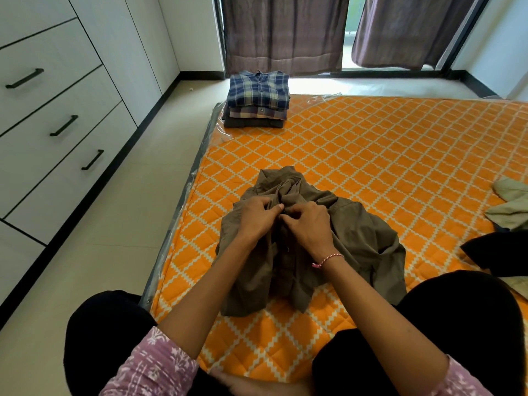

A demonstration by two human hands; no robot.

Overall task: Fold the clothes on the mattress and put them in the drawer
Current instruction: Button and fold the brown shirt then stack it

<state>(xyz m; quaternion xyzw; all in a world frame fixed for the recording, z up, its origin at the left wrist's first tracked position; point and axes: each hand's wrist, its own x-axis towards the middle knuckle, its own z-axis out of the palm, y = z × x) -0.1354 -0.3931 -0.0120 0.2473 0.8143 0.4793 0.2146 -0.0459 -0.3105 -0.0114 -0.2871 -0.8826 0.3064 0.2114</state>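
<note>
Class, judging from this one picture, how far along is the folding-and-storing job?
Done: a stack of folded shirts sits at the mattress corner. In hand: left hand and right hand pinch the front of the olive shirt, still crumpled. Left: a beige garment at the right edge, and the drawers are all closed.

One crumpled olive-brown cotton shirt (351, 241) lies before me on one orange diamond-quilted mattress (385, 155). At 12 o'clock, one stack of three folded shirts (258, 100). At 9 o'clock, three black bar drawer handles (64, 125). At 3 o'clock, one beige garment (511, 204).
</note>
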